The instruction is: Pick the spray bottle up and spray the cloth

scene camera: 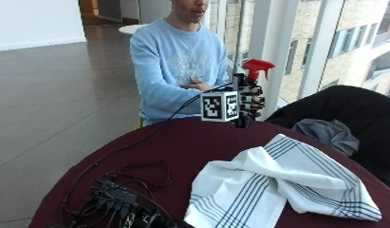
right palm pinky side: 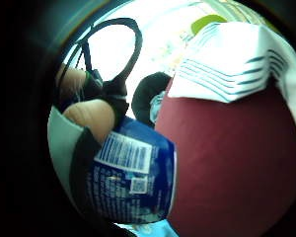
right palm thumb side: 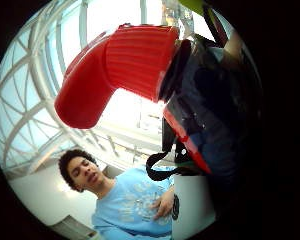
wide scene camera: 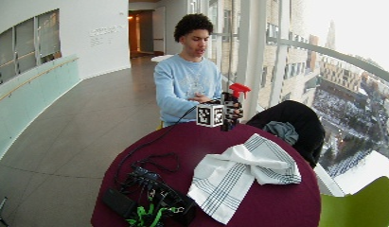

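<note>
Indoors, by tall windows, a round maroon table (scene camera: 182,142) bears the cloth (scene camera: 276,185); hand (scene camera: 250,100) grips spray bottle (scene camera: 257,69).

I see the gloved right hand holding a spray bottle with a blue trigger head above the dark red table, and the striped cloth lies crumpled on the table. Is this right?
Not quite: the spray bottle's trigger head is red, not blue, as the outside view shows. The rest holds: the gloved right hand holds it above the dark red table, and the striped cloth lies crumpled on the table.
</note>
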A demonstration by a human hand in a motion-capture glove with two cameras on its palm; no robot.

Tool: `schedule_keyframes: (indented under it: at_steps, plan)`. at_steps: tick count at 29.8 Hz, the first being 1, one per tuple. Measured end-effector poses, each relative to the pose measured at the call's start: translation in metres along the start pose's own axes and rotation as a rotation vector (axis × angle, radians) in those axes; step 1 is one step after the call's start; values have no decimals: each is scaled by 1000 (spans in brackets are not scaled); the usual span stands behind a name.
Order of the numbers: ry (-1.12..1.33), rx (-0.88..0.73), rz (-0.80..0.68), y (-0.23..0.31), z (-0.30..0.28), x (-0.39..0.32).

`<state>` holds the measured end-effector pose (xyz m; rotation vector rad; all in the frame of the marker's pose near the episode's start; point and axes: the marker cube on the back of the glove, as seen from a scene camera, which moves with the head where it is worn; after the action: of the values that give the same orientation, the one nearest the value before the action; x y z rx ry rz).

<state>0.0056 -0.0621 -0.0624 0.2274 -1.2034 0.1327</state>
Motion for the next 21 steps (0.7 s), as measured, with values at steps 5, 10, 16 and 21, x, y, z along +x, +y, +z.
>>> schedule_keyframes:
  at_steps: [5,10,16,21]
  plan:
    - [-25,-22,-61,-5,38,13]
    - [-46,-46,-81,-8,72,24]
    - [-47,-61,-78,-10,97,36]
    - [-33,-57,-78,-9,108,45]
